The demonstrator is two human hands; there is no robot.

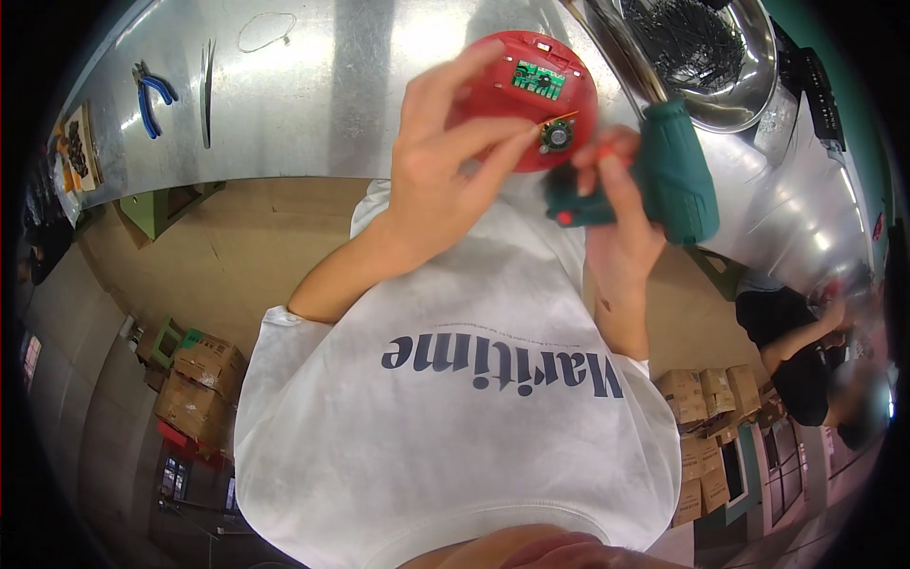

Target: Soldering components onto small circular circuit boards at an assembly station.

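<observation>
A round red plastic shell (521,156) lies near the table's front edge, with a green circuit board (538,80) and a small round speaker-like part (557,136) inside. My left hand (441,156) is over the shell's left side, thumb and forefinger pinched at a thin orange-yellow wire (561,118) beside the round part. My right hand (621,190) is closed around the handle of a green power screwdriver (678,175), just right of the shell. Its fingertips are blurred; a red spot shows among them, and I cannot tell what it is.
A metal bowl (764,95) of dark screw-like pieces stands at the far right. Blue-handled pliers (150,104), tweezers (208,95) and a thin wire loop (267,33) lie left on the metal table (332,104). Another person (796,341) works at the right.
</observation>
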